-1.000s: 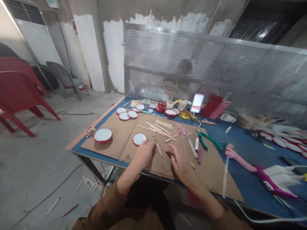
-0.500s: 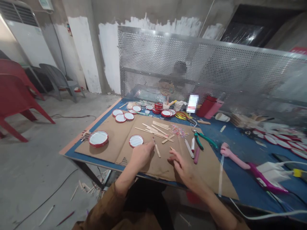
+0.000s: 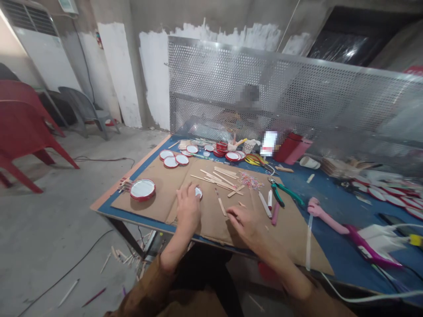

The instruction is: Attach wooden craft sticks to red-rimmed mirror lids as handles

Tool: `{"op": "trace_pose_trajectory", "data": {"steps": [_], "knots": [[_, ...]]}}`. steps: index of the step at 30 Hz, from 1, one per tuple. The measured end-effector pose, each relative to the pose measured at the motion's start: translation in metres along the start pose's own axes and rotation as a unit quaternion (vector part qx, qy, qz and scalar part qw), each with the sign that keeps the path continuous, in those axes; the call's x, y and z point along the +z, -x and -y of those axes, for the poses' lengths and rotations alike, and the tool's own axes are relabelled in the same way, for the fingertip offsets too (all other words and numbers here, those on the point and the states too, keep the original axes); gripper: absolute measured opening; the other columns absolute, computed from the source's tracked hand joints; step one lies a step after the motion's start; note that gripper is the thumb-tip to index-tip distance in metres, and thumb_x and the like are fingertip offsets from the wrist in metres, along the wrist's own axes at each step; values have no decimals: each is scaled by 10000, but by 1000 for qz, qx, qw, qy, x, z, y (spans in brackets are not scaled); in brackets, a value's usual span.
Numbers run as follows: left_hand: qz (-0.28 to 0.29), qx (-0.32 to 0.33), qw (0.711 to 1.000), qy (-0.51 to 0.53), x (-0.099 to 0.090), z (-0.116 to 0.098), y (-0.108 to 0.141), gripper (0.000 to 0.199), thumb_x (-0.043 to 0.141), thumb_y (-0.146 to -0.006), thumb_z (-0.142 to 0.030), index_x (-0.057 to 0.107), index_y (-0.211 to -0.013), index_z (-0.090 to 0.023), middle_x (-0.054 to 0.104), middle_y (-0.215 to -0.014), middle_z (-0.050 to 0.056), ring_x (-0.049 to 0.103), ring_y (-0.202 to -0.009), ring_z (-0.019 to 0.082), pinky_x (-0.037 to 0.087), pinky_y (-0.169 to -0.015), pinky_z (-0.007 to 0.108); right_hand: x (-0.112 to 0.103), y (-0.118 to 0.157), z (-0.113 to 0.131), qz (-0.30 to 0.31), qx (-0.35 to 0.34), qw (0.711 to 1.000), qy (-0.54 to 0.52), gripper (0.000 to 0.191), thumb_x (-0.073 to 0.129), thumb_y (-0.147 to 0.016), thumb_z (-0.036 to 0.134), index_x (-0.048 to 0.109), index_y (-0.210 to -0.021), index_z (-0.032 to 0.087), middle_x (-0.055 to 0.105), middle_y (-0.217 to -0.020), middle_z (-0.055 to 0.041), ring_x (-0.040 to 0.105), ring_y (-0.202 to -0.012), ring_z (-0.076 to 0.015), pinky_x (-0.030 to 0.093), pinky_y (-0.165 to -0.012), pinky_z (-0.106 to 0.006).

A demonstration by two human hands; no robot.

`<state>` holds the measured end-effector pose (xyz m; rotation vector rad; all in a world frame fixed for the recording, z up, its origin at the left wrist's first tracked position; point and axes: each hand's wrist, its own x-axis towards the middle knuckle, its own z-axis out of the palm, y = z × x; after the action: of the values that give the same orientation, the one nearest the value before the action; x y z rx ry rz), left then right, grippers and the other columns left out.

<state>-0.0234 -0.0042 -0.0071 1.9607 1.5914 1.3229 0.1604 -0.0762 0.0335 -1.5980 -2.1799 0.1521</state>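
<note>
My left hand (image 3: 188,209) lies over a small round disc (image 3: 198,193) with a white face, fingers bent around it and hiding most of it. At the lower end of a short wooden stick (image 3: 220,202) with a dark tip is my right hand (image 3: 246,222). Its fingers are curled together close to the stick; whether they grip anything is hidden. Further left, a red-rimmed round piece (image 3: 142,189) has thin sticks (image 3: 124,185) jutting from its left side. Behind my hands, several loose wooden sticks (image 3: 220,178) lie beside a tangle of coloured bands (image 3: 250,180).
Brown cardboard (image 3: 158,210) covers part of the blue table (image 3: 325,193). Markers (image 3: 264,204), green-handled pliers (image 3: 287,193) and a pink glue gun (image 3: 327,215) with a cord stand to the right. More red-rimmed discs (image 3: 171,162) sit at the back, before a perforated metal screen (image 3: 211,70).
My left hand has moved left from the dark-tipped stick onto the small disc. My right hand has come left to that stick's lower end, its fingers more curled.
</note>
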Motion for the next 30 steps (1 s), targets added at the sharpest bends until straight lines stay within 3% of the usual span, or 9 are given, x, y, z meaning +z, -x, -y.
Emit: {"op": "trace_pose_trajectory", "data": {"steps": [2, 7, 10, 13, 17, 20, 22, 27, 30], "knots": [[-6, 11, 1000, 14, 3, 1, 1, 299, 389, -891, -163, 481, -1176, -177, 499, -1296, 148, 409, -1257, 277, 265, -1058, 571, 3, -7, 18, -18, -3, 999, 30, 193, 410, -917, 239, 600, -941, 223, 673, -899, -47, 614, -869, -202, 424, -914, -396], [-42, -1, 995, 96, 5, 6, 2, 298, 365, -922, -213, 433, -1211, -188, 532, -1200, 124, 523, -1108, 209, 413, -981, 422, 20, -38, 56, -46, 3, 992, 115, 266, 476, -903, 340, 538, -1100, 171, 629, -1022, -150, 577, -960, -296, 465, -797, -425], [-64, -20, 990, 121, 5, 10, 1, 295, 364, -916, -205, 430, -1202, -183, 526, -1174, 116, 535, -1060, 191, 446, -933, 372, 38, -60, 66, -40, 33, 986, 158, 358, 550, -858, 348, 516, -1134, 123, 613, -1034, -205, 564, -958, -336, 461, -796, -468], [-70, -21, 991, 114, 5, 11, 1, 300, 375, -899, -175, 447, -1190, -173, 533, -1117, 107, 525, -1045, 194, 439, -935, 382, 53, -72, 64, -22, 51, 984, 167, 326, 532, -855, 262, 522, -1132, 89, 620, -1000, -225, 563, -963, -341, 448, -829, -496], [-13, -11, 997, 71, 2, 8, 1, 226, 418, -893, -196, 528, -1089, -170, 556, -1066, 106, 510, -1035, 231, 432, -925, 432, 55, -69, 52, 1, 3, 992, 127, 315, 490, -860, 182, 517, -1162, 96, 626, -1032, -185, 563, -998, -296, 380, -959, -513], [21, -15, 997, 73, 2, 4, 1, 212, 385, -919, -228, 559, -1023, -167, 555, -1029, 107, 532, -1005, 225, 454, -897, 415, 42, -56, 41, 31, -68, 997, 26, 370, 546, -828, 194, 498, -1193, 155, 625, -1086, -113, 563, -1026, -248, 349, -1016, -485], [39, -21, 996, 81, 2, 4, 0, 231, 356, -929, -228, 560, -1011, -156, 544, -1024, 111, 564, -962, 209, 477, -859, 383, 32, -44, 33, 15, -86, 996, -32, 414, 574, -824, 222, 477, -1225, 187, 600, -1158, -97, 540, -1082, -235, 386, -995, -438], [140, 11, 988, 59, -5, 11, -5, 219, 543, -856, -300, 552, -1009, -144, 571, -1018, 107, 609, -808, 187, 498, -758, 345, 19, -19, 15, -104, -38, 992, -54, 366, 587, -846, 345, 518, -1183, 220, 609, -1106, -89, 545, -1050, -246, 449, -897, -394], [214, 59, 974, 40, -14, 13, -5, 410, 725, -695, -405, 554, -973, -157, 605, -909, 69, 593, -834, 216, 486, -734, 344, 17, -16, 12, -62, -29, 998, 9, 429, 579, -843, 396, 508, -1223, 210, 600, -1137, -105, 521, -1086, -273, 432, -914, -428]]}}
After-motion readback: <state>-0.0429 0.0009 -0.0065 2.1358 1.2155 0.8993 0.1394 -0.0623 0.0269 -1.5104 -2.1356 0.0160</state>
